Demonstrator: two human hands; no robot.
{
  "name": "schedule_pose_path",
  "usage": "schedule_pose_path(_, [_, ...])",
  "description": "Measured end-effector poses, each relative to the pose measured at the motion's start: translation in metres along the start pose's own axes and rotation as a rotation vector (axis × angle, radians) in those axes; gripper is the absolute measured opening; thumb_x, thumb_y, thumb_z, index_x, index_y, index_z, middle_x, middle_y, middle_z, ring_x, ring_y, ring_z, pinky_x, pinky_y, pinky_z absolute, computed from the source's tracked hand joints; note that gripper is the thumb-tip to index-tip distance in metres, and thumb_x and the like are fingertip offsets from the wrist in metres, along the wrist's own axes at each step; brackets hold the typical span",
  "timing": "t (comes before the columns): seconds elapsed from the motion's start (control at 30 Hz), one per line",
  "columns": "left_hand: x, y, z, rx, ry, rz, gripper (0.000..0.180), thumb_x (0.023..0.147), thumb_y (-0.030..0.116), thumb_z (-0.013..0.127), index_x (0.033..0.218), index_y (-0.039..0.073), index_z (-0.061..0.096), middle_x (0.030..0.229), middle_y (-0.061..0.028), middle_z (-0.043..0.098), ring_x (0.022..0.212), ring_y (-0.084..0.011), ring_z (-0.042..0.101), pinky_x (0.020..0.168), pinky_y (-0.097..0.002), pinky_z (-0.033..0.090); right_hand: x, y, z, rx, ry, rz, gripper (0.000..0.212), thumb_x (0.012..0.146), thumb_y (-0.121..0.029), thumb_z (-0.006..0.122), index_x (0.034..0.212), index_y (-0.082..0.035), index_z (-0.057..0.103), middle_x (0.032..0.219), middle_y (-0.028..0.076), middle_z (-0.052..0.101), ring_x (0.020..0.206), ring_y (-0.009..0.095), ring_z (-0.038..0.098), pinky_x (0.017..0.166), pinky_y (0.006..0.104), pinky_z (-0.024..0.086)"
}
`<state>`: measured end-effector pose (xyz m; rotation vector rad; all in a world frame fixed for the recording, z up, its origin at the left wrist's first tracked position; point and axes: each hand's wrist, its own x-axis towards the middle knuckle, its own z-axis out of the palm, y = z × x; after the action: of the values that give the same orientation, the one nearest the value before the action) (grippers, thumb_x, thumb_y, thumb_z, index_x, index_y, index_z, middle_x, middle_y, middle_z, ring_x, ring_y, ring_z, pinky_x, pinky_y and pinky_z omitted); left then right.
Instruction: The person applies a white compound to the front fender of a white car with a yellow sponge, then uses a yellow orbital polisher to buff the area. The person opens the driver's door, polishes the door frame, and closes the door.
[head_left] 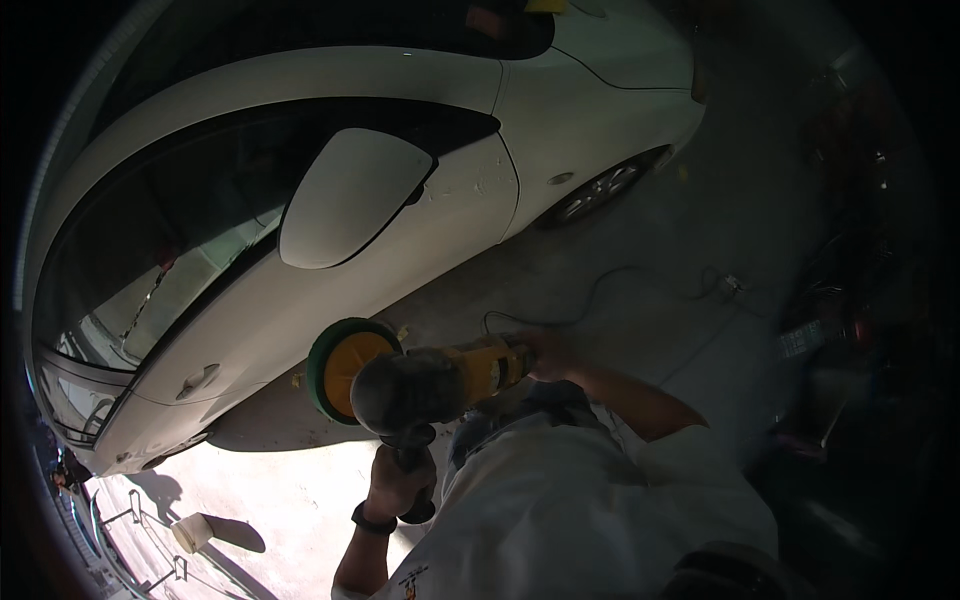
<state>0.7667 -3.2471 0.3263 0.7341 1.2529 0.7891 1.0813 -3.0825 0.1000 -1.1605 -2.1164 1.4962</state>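
A yellow and black polisher (480, 370) is held across the front of my body. Its round orange pad with a green rim (352, 372) faces the side of a light-coloured car (340, 300); whether pad and door touch I cannot tell. My left hand (402, 482), with a dark band at the wrist, is wrapped round the black side handle below the polisher's head. At the rear end of the yellow body, my right hand (550, 356) grips the tool, its fingers partly hidden in shadow.
A wing mirror (352, 200) juts from the car above the pad. A dark cord (592, 300) trails over the floor to the right. On the sunlit ground at lower left stands a pale bucket (192, 532). Dim clutter fills the right side.
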Motion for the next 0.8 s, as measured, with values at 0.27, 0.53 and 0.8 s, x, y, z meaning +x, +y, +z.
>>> schedule_pose_path(0.27, [0.105,-0.008,0.069,-0.448,0.177,-0.269,0.017,0.088,0.007,0.058,0.104,0.004,0.055,0.066,-0.0043,0.054,0.047,-0.0141,0.051,0.041,-0.0254,0.041,-0.052,0.058,-0.095,-0.056,-0.288,0.271,0.04,0.088,-0.025,0.076,0.124,-0.012,0.068,0.113,0.015,0.074,0.107,0.035,0.071,0.092,0.0463,0.056])
schedule_pose_path(0.53, [0.226,-0.099,0.1,-0.569,0.42,-0.333,0.028,0.102,0.021,0.059,0.12,0.001,0.059,0.081,-0.0024,0.059,0.063,-0.0126,0.057,0.055,-0.0247,0.048,-0.103,0.148,-0.133,-0.285,-0.475,0.473,0.072,0.082,-0.025,0.086,0.144,-0.009,0.051,0.117,0.019,0.07,0.111,0.036,0.07,0.094,0.046,0.057])
schedule_pose_path(0.8, [0.055,-0.258,0.132,-0.159,0.55,-0.66,0.031,0.107,0.025,0.057,0.122,0.001,0.067,0.077,-0.0051,0.065,0.068,-0.0157,0.068,0.062,-0.0302,0.059,-0.012,0.319,-0.03,0.393,-0.829,0.986,0.025,0.085,-0.016,0.081,0.096,0.004,0.071,0.078,0.009,0.069,0.066,0.019,0.065,0.065,0.0411,0.052])
